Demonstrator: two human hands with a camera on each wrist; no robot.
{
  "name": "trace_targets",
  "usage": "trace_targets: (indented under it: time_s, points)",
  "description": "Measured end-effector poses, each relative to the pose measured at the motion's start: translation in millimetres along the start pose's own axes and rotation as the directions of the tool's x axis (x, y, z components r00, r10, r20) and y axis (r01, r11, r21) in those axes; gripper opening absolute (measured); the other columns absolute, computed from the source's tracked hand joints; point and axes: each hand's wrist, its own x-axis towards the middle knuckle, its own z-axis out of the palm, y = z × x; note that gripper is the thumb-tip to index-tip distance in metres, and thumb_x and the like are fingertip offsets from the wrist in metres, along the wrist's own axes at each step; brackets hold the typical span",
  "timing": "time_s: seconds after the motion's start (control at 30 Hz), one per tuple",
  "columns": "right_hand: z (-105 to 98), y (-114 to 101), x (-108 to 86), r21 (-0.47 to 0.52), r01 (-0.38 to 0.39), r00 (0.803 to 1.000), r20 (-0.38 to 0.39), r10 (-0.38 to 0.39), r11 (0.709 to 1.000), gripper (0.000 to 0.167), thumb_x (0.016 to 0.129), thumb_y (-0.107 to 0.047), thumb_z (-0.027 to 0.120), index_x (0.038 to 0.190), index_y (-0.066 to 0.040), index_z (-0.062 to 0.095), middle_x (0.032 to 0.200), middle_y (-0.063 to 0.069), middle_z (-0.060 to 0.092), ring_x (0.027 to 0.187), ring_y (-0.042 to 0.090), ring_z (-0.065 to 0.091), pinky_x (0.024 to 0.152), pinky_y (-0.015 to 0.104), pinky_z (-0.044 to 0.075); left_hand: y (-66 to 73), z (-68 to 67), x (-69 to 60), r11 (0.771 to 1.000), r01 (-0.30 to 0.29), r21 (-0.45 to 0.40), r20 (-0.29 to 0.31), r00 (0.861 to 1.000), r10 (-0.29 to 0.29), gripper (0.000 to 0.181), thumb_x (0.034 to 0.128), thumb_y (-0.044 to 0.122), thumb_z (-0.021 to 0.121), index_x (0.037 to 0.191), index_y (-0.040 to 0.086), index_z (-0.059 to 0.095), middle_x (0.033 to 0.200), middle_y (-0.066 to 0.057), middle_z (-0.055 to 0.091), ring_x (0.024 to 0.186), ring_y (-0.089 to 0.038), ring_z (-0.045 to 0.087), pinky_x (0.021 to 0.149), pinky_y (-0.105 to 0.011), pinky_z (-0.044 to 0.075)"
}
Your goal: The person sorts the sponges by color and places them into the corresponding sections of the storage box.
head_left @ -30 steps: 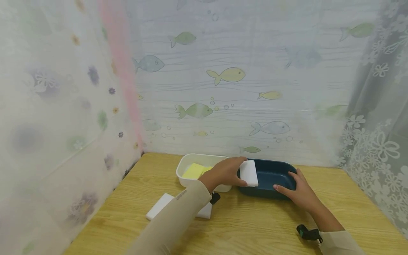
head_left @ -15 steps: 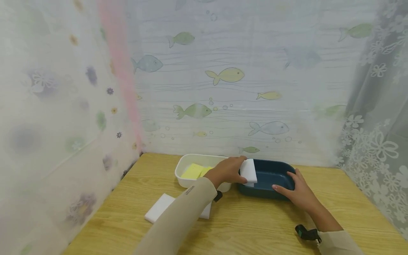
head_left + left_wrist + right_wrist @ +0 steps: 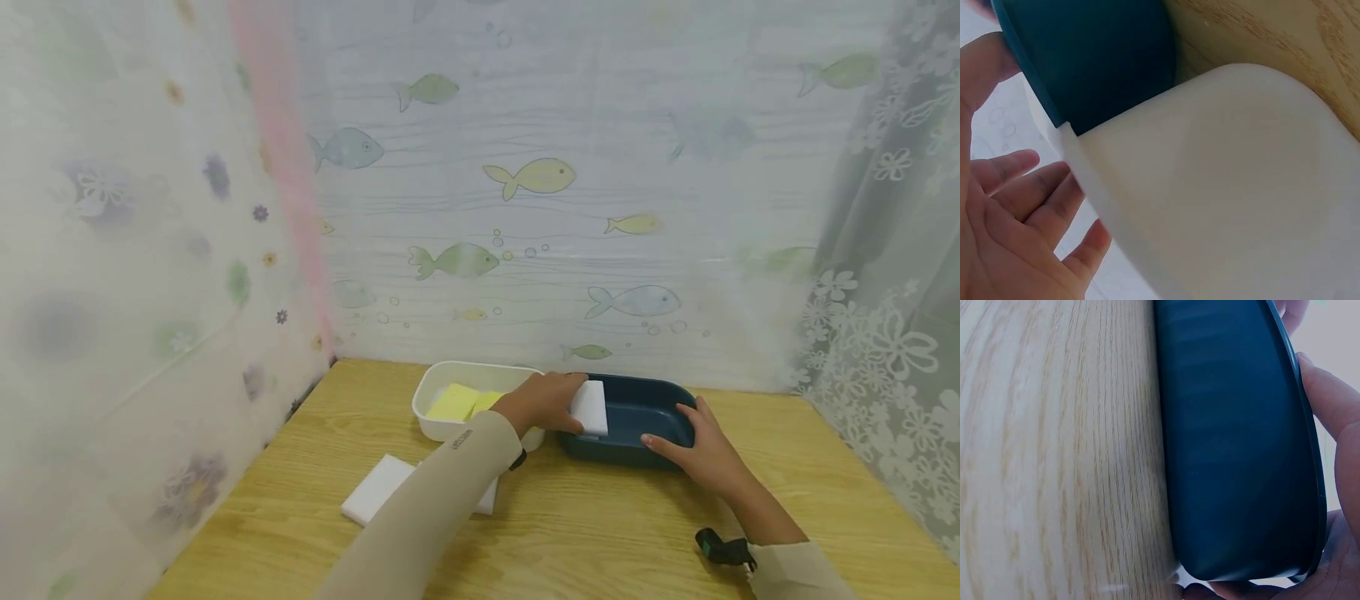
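Observation:
In the head view my left hand (image 3: 542,402) pinches a white block (image 3: 589,407) between thumb and fingers, at the left end inside the dark blue bin (image 3: 611,454). My right hand (image 3: 705,450) grips that bin's right end, thumb over the front rim and fingers at the far side. The right wrist view shows the right hand (image 3: 1338,431) along the blue bin's rim (image 3: 1313,437). The left wrist view has the left hand (image 3: 1029,231) beside the touching rims of the blue bin (image 3: 1091,56) and the white bin (image 3: 1210,181); the block is not clearly seen there.
Left of the blue bin stands the white bin (image 3: 442,429) with yellow pieces (image 3: 453,403) inside. White blocks (image 3: 378,490) lie on the wooden table (image 3: 585,533) in front, partly behind my left sleeve (image 3: 427,508). A patterned curtain (image 3: 555,233) hangs behind the table.
The white block has lowered slightly and stands more upright within the blue bin, my left hand moving a little right with it. My right hand stays on the bin.

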Motion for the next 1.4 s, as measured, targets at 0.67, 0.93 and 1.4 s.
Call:
trace_targets:
  time_s: [0.67,0.93,1.4]
  points:
    - [0.2,0.7,-0.5,-0.004,-0.001,1.000,-0.004,0.001,1.000,0.114,0.094,-0.063,0.067,0.163,0.006,0.008,0.166,0.032,-0.023,0.148,0.066,0.000,0.107,0.084,0.020,7.3,4.2,5.7,0.996,0.085,0.037,0.084,0.993,-0.088,0.101,0.0893,0.055,0.076,0.166,0.019,0.022,0.150,0.003,0.058,0.134,-0.017,0.058,0.114,-0.039,0.046]
    - [0.5,0.5,-1.4,0.005,0.006,1.000,0.001,-0.006,1.000,0.113,0.094,-0.061,0.067,0.163,0.006,0.008,0.166,0.033,-0.023,0.148,0.066,-0.001,0.107,0.084,0.020,6.5,6.9,5.5,0.995,0.103,0.001,0.094,0.990,-0.103,0.105,0.0886,0.054,0.078,0.167,0.021,0.017,0.152,0.001,0.057,0.128,-0.016,0.062,0.108,-0.034,0.050]
    - [-1.6,-0.4,-0.6,-0.004,-0.012,1.000,0.008,0.012,1.000,0.115,0.093,-0.063,0.067,0.163,0.005,0.007,0.166,0.032,-0.023,0.148,0.066,0.001,0.107,0.084,0.021,0.6,2.4,-4.3,0.998,0.054,-0.044,0.038,0.998,-0.052,0.099,0.0916,0.056,0.074,0.166,0.016,0.022,0.163,-0.002,0.044,0.145,-0.018,0.049,0.118,-0.034,0.042]
